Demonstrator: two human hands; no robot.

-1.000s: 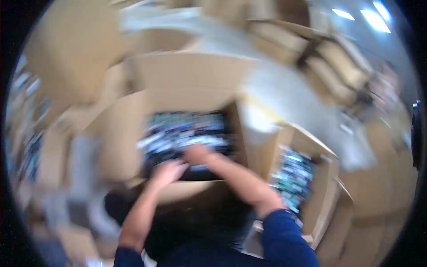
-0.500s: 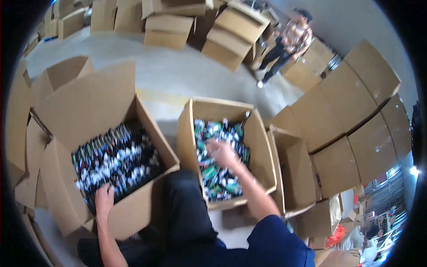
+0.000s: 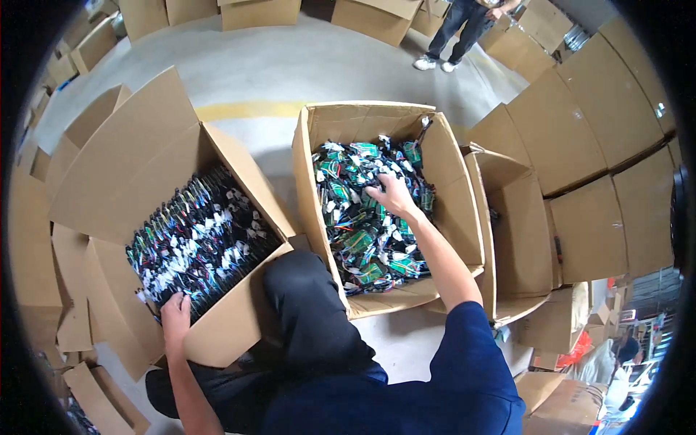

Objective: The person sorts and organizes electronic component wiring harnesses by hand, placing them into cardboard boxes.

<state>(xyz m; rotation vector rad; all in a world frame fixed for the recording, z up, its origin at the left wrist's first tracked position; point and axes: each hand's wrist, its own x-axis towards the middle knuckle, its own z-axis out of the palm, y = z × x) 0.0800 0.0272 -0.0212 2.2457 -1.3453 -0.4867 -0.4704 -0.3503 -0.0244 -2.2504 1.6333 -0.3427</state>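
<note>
A grey concrete floor (image 3: 261,65) runs across the upper part of the view, crossed by a yellow painted stripe (image 3: 246,110). Closed brown cardboard cartons (image 3: 609,109) are stacked along the right side, and more cartons (image 3: 261,11) stand at the far edge. An empty open cardboard box (image 3: 518,239) sits to the right. A second person in dark trousers and white shoes (image 3: 442,43) stands at the top. Flattened cardboard sheets (image 3: 43,239) lie at the left.

I see a grey concrete floor (image 3: 246,65) with a yellow painted line (image 3: 246,110); two open cardboard boxes (image 3: 217,341) (image 3: 449,174) stand on it, ringed by stacked and empty cartons (image 3: 580,145), a person's shoes (image 3: 435,64) beyond
</note>
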